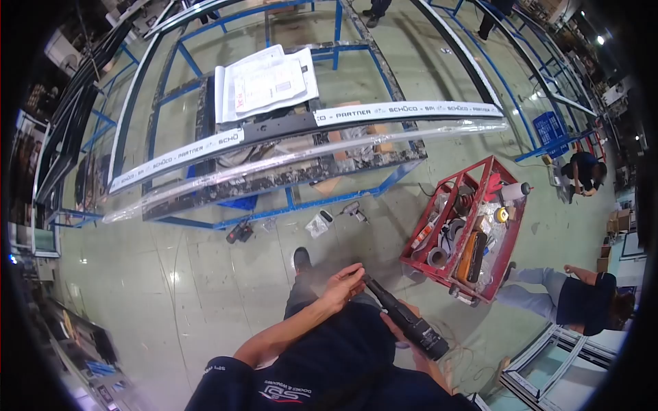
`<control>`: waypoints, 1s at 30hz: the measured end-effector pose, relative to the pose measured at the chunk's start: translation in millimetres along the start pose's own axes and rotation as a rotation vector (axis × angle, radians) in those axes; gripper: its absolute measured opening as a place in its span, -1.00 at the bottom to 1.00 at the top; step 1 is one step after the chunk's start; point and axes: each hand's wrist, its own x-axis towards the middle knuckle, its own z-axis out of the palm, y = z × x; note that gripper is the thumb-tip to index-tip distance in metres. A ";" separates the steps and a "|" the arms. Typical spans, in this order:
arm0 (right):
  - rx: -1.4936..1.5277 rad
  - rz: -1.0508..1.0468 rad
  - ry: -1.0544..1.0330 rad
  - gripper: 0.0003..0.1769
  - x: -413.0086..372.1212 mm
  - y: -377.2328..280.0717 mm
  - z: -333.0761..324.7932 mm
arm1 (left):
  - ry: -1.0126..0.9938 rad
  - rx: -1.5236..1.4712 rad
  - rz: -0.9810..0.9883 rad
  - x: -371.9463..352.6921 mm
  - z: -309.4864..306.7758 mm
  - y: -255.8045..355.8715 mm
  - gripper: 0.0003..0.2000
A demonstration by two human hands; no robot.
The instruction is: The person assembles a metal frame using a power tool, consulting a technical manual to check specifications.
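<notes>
My right hand (pixel 396 327) is wrapped round the thick body of a long black power tool (pixel 404 314) with a narrow nose, held in front of my waist. The nose slants up and to the left. Just beside its tip, my left hand (pixel 344 283) has thumb and fingers pinched together; anything between them is too small to make out. Beyond my hands, a dark window frame (pixel 279 126) with white printed tape lies on a blue steel stand (pixel 288 200). Clear plastic wrap (pixel 308 151) hangs along the frame's near edge.
A red toolbox (pixel 406 260) with tape rolls, bottles and hand tools stands on the floor to the right. Papers (pixel 271 83) rest on the stand. A drill (pixel 354 212) and another tool (pixel 240 231) lie on the floor. A co-worker (pixel 582 301) bends at the right.
</notes>
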 end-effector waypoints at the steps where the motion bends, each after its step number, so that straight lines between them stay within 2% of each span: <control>1: 0.061 -0.006 0.023 -0.80 -9.3 -1.4 9.7 | 0.015 0.024 -0.015 -8.5 -3.4 1.1 -0.53; 2: 0.119 -0.021 0.046 -0.80 -14.7 0.1 16.4 | 0.028 0.045 -0.023 -11.7 -2.5 4.9 -0.53; 3: -0.106 -0.015 0.126 -0.81 16.5 -9.5 -11.6 | -0.172 -0.001 -0.024 35.4 37.1 30.1 -0.52; 5: 0.017 0.220 0.116 -0.81 13.1 -56.3 25.6 | -0.136 0.071 -0.064 10.4 2.4 52.2 -0.50; 8: 0.131 0.216 0.190 -0.80 5.3 -59.7 55.1 | -0.148 0.113 -0.133 1.1 -17.5 64.5 -0.44; 11: 0.115 0.266 0.237 -0.79 8.3 -79.8 61.0 | -0.160 0.168 -0.164 2.9 -16.4 77.1 -0.40; 15: 0.260 0.473 0.192 -0.78 17.4 -46.0 65.9 | -0.138 0.170 -0.135 15.9 -4.8 87.4 -0.38; 16: 0.139 0.383 0.211 -0.75 23.0 -32.6 68.7 | -0.128 0.162 -0.118 16.0 -1.5 92.2 -0.37; 18: 0.119 0.336 0.153 -0.74 36.2 -26.3 59.9 | -0.121 0.139 -0.077 18.0 2.2 100.5 -0.36; 20: 0.202 0.337 0.117 -0.72 56.6 -12.4 59.6 | -0.111 0.085 -0.068 25.2 5.2 110.1 -0.36; 21: 0.226 0.329 0.107 -0.72 69.7 -30.0 51.1 | -0.109 0.066 -0.071 27.9 5.9 115.0 -0.36; 23: 0.205 0.276 0.089 -0.74 89.6 -19.6 51.7 | -0.112 0.019 -0.079 31.6 10.0 127.9 -0.48; 25: 0.139 0.173 0.187 -0.73 107.9 -42.3 44.9 | -0.141 -0.067 -0.104 39.2 15.1 143.2 -0.54; 27: 0.053 0.137 0.208 -0.71 125.6 -107.2 23.4 | -0.114 -0.082 -0.100 43.4 19.5 156.0 -0.70; 29: -0.011 0.103 0.174 -0.72 137.3 -99.4 30.3 | -0.252 -0.126 -0.113 59.6 8.0 162.8 -0.74; 30: -0.041 0.093 0.183 -0.72 143.6 -106.3 32.6 | -0.249 -0.124 -0.106 61.7 10.9 169.5 -0.74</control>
